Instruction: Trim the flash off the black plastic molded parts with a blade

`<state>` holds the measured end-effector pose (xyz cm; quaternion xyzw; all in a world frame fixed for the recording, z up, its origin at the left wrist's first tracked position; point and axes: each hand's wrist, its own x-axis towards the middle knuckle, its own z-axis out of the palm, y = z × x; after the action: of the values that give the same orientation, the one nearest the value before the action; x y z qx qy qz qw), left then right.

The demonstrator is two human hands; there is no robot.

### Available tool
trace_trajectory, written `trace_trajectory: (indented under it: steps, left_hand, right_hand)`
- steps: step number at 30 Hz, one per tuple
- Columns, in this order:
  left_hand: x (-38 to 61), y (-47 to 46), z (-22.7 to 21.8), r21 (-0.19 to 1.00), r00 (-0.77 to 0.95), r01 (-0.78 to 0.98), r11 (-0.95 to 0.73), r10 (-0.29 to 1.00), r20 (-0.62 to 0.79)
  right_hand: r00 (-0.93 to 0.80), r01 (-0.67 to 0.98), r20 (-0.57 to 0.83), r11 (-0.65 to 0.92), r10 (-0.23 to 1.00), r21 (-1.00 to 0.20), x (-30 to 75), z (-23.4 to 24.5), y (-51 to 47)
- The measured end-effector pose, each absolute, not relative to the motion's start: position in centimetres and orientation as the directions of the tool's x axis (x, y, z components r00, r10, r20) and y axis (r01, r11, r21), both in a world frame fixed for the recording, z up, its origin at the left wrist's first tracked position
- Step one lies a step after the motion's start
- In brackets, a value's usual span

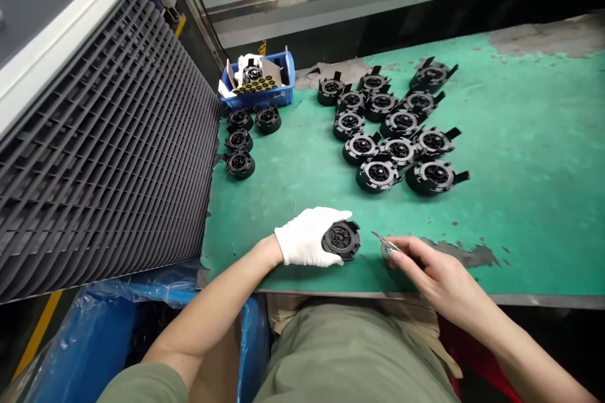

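Gloved left hand point(307, 237) is found at the near edge of the green bench mat point(520, 201), closed around a round black plastic housing point(341, 240). The housing is gripped from its left side, with its ribbed face turned up towards the camera. Whether it is rested on the mat or held just clear of it cannot be told.

The right hand point(432, 271), bare, is set at 3 o'clock from the housing, near it but apart. A pair of metal tweezers point(384, 242) is pinched between its thumb and forefinger. The tips are pointed towards the housing and stopped short of it. The remaining fingers are curled and lowered to the mat.

At 1 o'clock from the housing, well apart, a cluster of like housings point(399, 149) is laid out. Many are touching, and several have a tab projecting at the side. At 11 o'clock a short row of four more housings point(239, 138) is placed along the mat's left edge. Just beyond that row a blue bin point(278, 98) is noted, holding small dark parts, card pieces and a white item.

At 9 to 10 o'clock a dark slatted panel point(94, 157) is seen sloped beside the bench. Worn patches point(472, 256) are recorded in the mat, one directly by the right hand. Blue plastic sheeting point(85, 340) is seen at 8 o'clock, below the bench edge.
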<state>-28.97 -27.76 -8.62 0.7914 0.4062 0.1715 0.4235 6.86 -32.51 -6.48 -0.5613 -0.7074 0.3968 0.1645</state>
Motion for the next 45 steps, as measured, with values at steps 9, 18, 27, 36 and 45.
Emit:
trace_trajectory:
  steps: [9,18,27,36,45]
  left_hand:
    - [-28.2,-28.6,-10.8,0.810,0.537,0.463,-0.360,0.841,0.067]
    - [-28.3,-30.0,-11.4,0.699,0.623,0.440,-0.564,0.752,0.214]
    - [-29.2,-29.6,-9.6,0.709,0.635,0.383,-0.593,0.726,0.265]
    - [-28.5,-28.3,-11.4,0.731,0.634,0.385,-0.563,0.737,0.233]
    - [-28.4,-28.2,-11.0,0.758,0.613,0.407,-0.510,0.768,0.187]
  right_hand:
    - [-0.520,0.629,0.105,0.463,0.848,-0.625,5.3,-7.1,-31.7]
    - [-0.718,0.459,0.333,0.775,0.611,-0.434,6.7,-4.5,-27.8]
    - [-0.801,0.323,0.348,0.840,0.488,-0.436,6.8,-4.8,-23.8]
    - [-0.810,0.329,0.357,0.865,0.465,-0.380,5.8,-5.4,-22.9]
    - [-0.856,0.265,0.351,0.905,0.380,-0.333,5.0,-5.4,-22.2]
